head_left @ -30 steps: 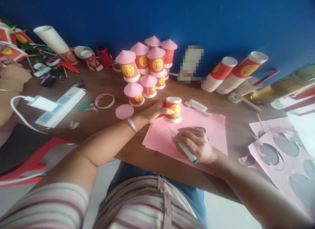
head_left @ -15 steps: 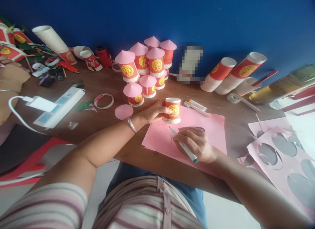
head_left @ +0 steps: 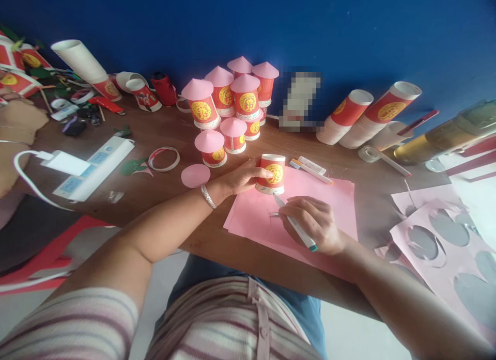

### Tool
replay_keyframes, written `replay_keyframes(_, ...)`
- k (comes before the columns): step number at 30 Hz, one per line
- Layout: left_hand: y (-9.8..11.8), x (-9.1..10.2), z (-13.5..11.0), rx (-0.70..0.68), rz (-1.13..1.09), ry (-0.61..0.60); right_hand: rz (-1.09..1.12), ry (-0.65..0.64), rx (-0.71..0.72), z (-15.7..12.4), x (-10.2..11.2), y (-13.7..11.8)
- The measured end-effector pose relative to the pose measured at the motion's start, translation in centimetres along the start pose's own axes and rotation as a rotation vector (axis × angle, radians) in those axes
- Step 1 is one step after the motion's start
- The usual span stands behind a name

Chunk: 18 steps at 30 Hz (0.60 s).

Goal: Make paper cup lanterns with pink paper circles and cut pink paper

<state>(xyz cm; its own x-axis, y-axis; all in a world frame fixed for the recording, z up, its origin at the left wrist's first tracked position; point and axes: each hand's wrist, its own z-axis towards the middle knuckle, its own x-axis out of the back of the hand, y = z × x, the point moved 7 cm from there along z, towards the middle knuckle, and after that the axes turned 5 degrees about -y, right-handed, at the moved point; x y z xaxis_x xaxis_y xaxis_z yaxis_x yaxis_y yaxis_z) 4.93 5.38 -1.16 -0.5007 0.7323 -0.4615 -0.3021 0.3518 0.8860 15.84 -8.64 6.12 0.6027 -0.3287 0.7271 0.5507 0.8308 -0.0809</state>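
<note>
My left hand [head_left: 245, 177] is closed around the left side of a red paper cup [head_left: 273, 165] with a gold emblem, its thumb across the front. In my right hand [head_left: 310, 223] is a white marker [head_left: 303, 232] with a green end, held like a pen. The marker's tip points at the cup's white lower band; I cannot tell whether it touches. Under both hands lie pink paper sheets [head_left: 248, 215] with small dark marks. Beyond the cup's far edge rest more markers [head_left: 312, 170].
Several red cups with pink cone tops [head_left: 201, 109] stand behind my left hand. A pink paper disc [head_left: 196, 176], a paper ring [head_left: 164, 159] and a power strip [head_left: 95, 169] lie left. Stacked cups [head_left: 383, 114] lean right, near cut pink paper [head_left: 403, 231]. Another person's arm [head_left: 19, 127] is far left.
My right hand has shifted slightly right, and the marker tip has moved up and right to the cup's lower band. My left hand and the cup are almost unmoved.
</note>
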Motion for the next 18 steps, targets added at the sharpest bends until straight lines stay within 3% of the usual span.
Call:
replay_keyframes(5, 0.05, -0.27, 0.06, -0.009, -0.004, -0.033, 0.027, 0.008, -0.072, -0.38, -0.14, 0.76)
replay_keyframes(18, 0.07, -0.27, -0.03, -0.032, -0.012, -0.023, 0.020, -0.008, -0.072, -0.34, -0.49, 0.69)
